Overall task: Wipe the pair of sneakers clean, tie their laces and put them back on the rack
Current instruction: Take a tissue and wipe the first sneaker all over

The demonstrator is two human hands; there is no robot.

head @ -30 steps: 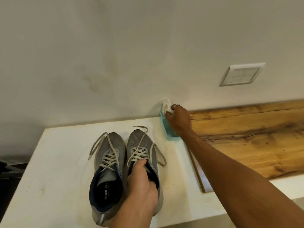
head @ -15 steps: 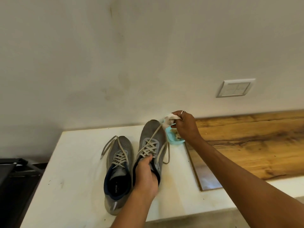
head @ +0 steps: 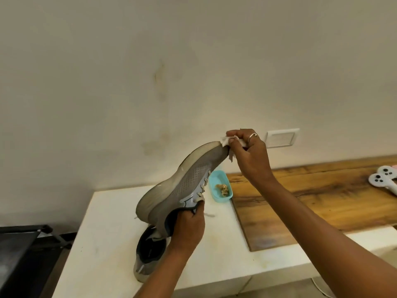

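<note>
Centre frame, the left hand [head: 189, 227] gripped a grey mesh sneaker [head: 187, 179] by its collar. The right hand [head: 252, 157] pinched a crumpled white wipe [head: 225, 141] against its curved toe.

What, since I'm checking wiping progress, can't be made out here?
Head view:
Front half of the lower sneaker: hidden behind the raised sneaker and left hand.
Most of the cloth: bunched inside the right hand.
The lumps in the blue dish: too small to identify.
Part of the white controller: cut off by the right edge.
</note>
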